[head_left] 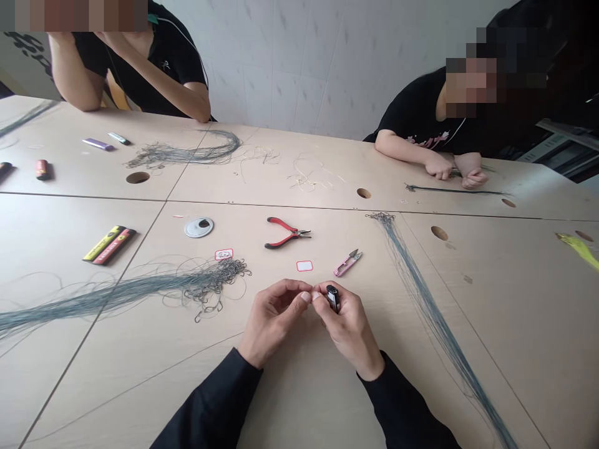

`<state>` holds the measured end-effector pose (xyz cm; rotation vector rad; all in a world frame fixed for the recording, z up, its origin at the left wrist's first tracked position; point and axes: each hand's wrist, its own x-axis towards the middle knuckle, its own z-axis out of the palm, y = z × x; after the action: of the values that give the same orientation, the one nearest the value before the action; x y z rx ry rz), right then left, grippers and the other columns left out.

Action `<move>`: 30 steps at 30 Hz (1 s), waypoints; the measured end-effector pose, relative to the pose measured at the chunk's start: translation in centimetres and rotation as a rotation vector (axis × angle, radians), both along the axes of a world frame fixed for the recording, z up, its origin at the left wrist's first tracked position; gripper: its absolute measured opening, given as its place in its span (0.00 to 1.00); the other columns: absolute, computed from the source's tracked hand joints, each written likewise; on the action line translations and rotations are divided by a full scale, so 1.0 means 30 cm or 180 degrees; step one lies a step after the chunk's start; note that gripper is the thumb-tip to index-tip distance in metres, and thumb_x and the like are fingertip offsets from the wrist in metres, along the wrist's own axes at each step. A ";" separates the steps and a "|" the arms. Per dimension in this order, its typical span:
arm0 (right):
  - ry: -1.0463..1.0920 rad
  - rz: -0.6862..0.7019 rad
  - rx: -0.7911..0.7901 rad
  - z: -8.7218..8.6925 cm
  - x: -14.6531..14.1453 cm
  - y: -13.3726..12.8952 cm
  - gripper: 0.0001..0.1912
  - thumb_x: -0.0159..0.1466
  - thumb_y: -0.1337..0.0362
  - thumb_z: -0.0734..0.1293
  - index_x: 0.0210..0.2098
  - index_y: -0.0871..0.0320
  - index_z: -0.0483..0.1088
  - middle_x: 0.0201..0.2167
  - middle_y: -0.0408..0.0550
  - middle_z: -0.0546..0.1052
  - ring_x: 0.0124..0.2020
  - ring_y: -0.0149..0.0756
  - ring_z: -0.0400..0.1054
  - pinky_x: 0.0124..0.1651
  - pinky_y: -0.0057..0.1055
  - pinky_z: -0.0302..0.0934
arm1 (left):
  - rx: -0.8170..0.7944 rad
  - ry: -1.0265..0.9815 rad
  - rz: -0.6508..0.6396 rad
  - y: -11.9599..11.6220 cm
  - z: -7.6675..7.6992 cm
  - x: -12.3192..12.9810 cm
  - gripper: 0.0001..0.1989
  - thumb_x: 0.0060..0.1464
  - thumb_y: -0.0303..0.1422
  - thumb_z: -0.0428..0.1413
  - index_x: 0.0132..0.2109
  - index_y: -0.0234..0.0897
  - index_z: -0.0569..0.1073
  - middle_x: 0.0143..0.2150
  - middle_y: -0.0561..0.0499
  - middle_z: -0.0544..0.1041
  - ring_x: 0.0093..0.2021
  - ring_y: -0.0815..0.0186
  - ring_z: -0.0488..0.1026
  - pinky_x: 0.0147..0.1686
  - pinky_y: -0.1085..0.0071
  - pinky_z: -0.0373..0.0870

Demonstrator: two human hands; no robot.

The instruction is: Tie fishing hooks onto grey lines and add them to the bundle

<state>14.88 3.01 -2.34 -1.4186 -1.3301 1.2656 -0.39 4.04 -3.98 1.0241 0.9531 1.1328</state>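
The right hand (349,327) grasps a slim black lighter (333,298), its fingers curled around the body and the glossy casing showing between them, with a silvery metal top at the far end. The lighter sits near the middle of the desk (468,249), just above the near edge of the view. The left hand (274,321) is curled, with its thumb and forefinger pinched together and touching the fingertips of the right hand. Whether it holds a fine strand there is too small to tell.

Just far of the hands lie a small white label with a red border (304,265) and pink thread snips (347,262). Further on are red-handled pliers (286,232), lying open slightly. To the left, a heap of snelled fishing hooks (210,284) trails a long grey-green bundle of line (93,299) off the left side. Beside the heap is a second red-edged label (223,254), and beyond it a round white grommet cover (198,227).

Another bundle of line (435,318) runs from far to near on the right. Across the desk, a co-worker's hands (453,168) rest around a dark strand, while another co-worker's forearms (88,78) lean on the far edge.
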 end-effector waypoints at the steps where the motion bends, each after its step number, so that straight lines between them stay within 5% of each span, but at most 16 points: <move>1: -0.0022 -0.0008 0.0044 0.001 -0.001 0.000 0.14 0.68 0.55 0.67 0.31 0.57 0.68 0.21 0.35 0.59 0.22 0.27 0.50 0.23 0.26 0.48 | -0.0040 -0.0044 -0.0016 -0.001 0.001 0.000 0.13 0.58 0.41 0.65 0.41 0.34 0.80 0.37 0.47 0.84 0.36 0.65 0.78 0.39 0.71 0.75; 5: -0.0090 -0.0028 0.0172 0.009 0.000 0.000 0.13 0.67 0.57 0.66 0.30 0.58 0.69 0.21 0.36 0.62 0.23 0.28 0.51 0.25 0.26 0.49 | -0.0176 -0.0116 -0.0079 -0.001 -0.001 -0.004 0.14 0.58 0.42 0.66 0.40 0.34 0.79 0.30 0.50 0.80 0.30 0.67 0.77 0.35 0.71 0.74; 19: -0.0195 -0.0125 0.0108 0.018 -0.002 0.000 0.14 0.66 0.55 0.67 0.31 0.59 0.71 0.22 0.40 0.67 0.24 0.30 0.55 0.26 0.27 0.53 | -0.0392 -0.0439 -0.0184 0.004 0.019 -0.009 0.13 0.57 0.40 0.67 0.38 0.33 0.77 0.30 0.50 0.80 0.31 0.66 0.78 0.37 0.69 0.77; 30: -0.0183 -0.0048 0.0197 0.026 0.000 -0.003 0.12 0.68 0.57 0.66 0.30 0.57 0.70 0.21 0.38 0.67 0.22 0.29 0.53 0.25 0.27 0.50 | -0.0343 -0.0331 -0.0108 0.003 0.007 -0.016 0.15 0.59 0.40 0.65 0.46 0.35 0.77 0.30 0.52 0.80 0.31 0.67 0.77 0.37 0.70 0.74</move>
<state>14.89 2.93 -1.56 -1.4288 -1.3827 1.1718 -0.85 4.14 -3.79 0.8831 0.9007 1.0843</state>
